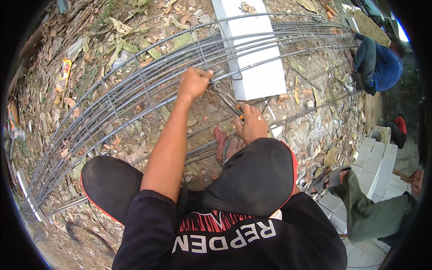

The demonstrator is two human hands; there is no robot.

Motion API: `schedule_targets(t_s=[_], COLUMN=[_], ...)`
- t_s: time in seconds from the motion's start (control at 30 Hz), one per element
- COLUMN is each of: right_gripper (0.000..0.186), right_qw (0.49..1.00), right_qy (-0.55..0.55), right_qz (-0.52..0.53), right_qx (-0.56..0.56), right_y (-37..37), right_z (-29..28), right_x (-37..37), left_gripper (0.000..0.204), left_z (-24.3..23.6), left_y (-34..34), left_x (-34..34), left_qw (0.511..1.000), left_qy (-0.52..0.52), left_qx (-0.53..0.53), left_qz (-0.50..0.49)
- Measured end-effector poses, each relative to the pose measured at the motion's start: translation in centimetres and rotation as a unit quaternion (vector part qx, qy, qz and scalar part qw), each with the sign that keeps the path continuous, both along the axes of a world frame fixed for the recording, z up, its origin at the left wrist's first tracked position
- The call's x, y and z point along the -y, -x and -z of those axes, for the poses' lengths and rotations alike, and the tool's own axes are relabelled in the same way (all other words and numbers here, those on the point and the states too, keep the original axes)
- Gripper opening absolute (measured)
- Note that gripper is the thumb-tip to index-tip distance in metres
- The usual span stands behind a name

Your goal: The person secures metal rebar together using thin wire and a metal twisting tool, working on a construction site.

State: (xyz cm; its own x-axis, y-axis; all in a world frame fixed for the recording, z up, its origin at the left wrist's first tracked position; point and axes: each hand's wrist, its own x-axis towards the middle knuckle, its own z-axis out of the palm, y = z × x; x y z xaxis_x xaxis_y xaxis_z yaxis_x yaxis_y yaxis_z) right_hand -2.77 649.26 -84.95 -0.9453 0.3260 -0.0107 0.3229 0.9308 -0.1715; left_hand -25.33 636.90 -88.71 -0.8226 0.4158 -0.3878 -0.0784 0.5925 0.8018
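Observation:
A long cage of steel bars with cross stirrups (144, 67) stretches across my view in a curve. My left hand (194, 83) is closed at its near lower bar, fingertips pinched beside a crossing; what they grip is too small to tell. My right hand (249, 121) grips pincers (231, 104) with long dark, orange-marked handles, angled up to the bar just under my left fingers. A white block (256, 72) lies beneath the cage to the right of my hands.
A co-worker in blue (382, 67) crouches at the cage's right end. Another person's green-trousered leg (364, 207) is at lower right, beside stacked grey blocks (373, 157). Loose bars (297, 112) lie on leaf-strewn ground (306, 139). A pale block (28, 193) sits at the cage's left end.

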Motion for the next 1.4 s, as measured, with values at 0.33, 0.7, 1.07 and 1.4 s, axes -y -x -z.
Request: schedule_targets(t_s=[0.33,0.7,1.07,1.4], right_gripper=[0.050,0.048,0.052,0.038], right_qw=[0.976,0.976,0.992,0.988], right_qy=[0.215,0.196,-0.037,0.014], right_qz=[-0.002,0.090,-0.112,-0.081], right_qx=[0.043,0.044,0.046,0.134], right_y=[0.8,1.1,2.6,2.5], right_z=[1.9,4.0,-6.2,-2.9], right_x=[-0.7,0.4,-2.4,-4.0], left_gripper=[0.045,0.041,0.042,0.038], left_z=[1.4,2.3,1.6,2.0], left_y=[-0.1,0.4,-0.1,-0.1], left_x=[0.5,-0.5,0.1,-0.1], left_qw=[0.999,0.999,0.997,0.996], left_qy=[-0.009,-0.051,-0.051,-0.047], left_qx=[-0.040,0.013,-0.049,-0.060], left_qz=[0.003,0.002,0.029,0.036])
